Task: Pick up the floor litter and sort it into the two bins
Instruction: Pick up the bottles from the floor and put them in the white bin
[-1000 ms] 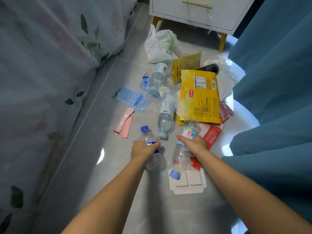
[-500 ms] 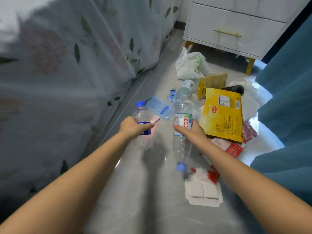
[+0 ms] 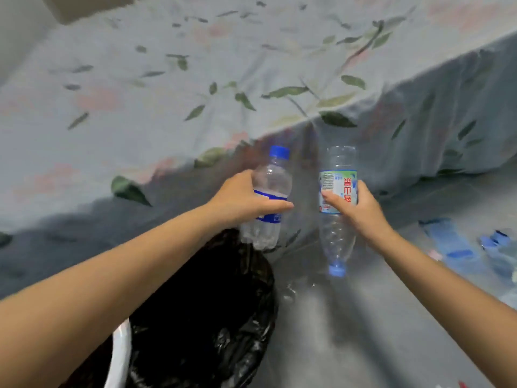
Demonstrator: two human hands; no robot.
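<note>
Two clear plastic bottles are up off the floor: the blue-capped bottle (image 3: 268, 200) cap-up, its middle wrapped in the grip of the left hand (image 3: 243, 198), and the green-labelled bottle (image 3: 338, 208) cap-down, clenched around its label by the right hand (image 3: 355, 208). Both are held out over the near rim of the black-lined bin (image 3: 212, 309), likely so they can drop in together as one sort. A second bin may show as the white edge (image 3: 120, 357) beside it, though blur leaves that unsure, and blue wrappers (image 3: 453, 242) lie on the floor (image 3: 349, 331) by the bed (image 3: 167, 93).
</note>
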